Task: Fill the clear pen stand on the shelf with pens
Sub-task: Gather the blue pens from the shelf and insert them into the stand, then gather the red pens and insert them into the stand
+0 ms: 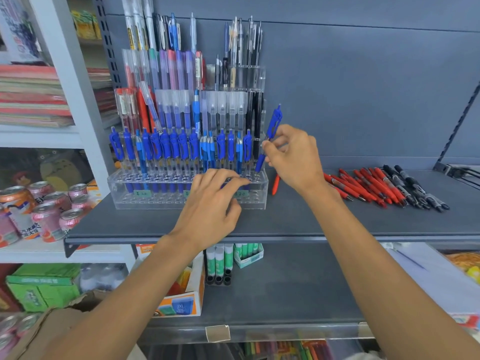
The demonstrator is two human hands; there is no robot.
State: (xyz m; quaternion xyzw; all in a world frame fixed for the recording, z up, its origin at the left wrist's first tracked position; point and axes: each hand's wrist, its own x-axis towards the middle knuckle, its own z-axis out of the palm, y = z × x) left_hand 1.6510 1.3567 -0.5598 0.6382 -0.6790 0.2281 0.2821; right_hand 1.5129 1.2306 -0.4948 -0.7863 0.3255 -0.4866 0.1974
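A clear tiered pen stand (145, 201) sits on the grey shelf (298, 219), with a row of blue pens (166, 149) upright in a lower tier and mixed pens behind. My right hand (293, 157) pinches a blue pen (271, 133), tilted, with its tip in a hole at the row's right end. My left hand (210, 203) rests against the stand's front, fingertips on its top edge, holding nothing. Loose red pens (363, 185) and black pens (415, 188) lie on the shelf to the right. One red pen (275, 184) lies beside the stand.
Drink cans (44, 211) stand on the white rack at the left, with stacked paper (31, 97) above. Below the shelf are glue sticks (219, 261), a small box (249, 255) and an orange carton (181, 300). A shelf bracket (454, 141) rises at the right.
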